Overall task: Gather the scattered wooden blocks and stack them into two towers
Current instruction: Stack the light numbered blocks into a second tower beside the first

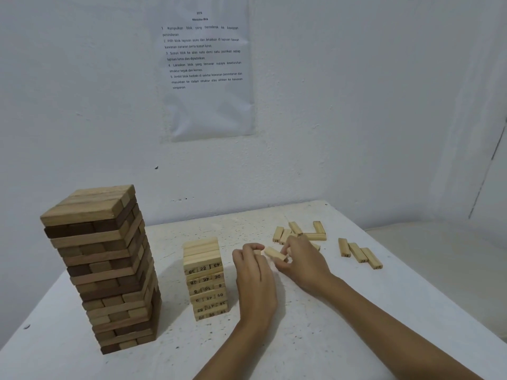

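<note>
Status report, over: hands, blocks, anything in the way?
Left hand and right hand each hold a block. Small tower unfinished; loose blocks wait at right. Path to tower free.

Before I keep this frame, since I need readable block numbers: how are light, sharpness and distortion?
Head view: dim, even, bluish light, no glare; numbers on the small tower legible; wall sheet text slightly soft; wide-angle distortion tilts the tall tower leftward.

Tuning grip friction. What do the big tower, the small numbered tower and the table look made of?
Big tower: wood, light and dark brown pieces, visible grain, matte, probably unvarnished. Small tower: pale wood, matte, black numbers printed on the ends. Table: white matte top with dark specks; painted or laminate, cannot tell.
</note>
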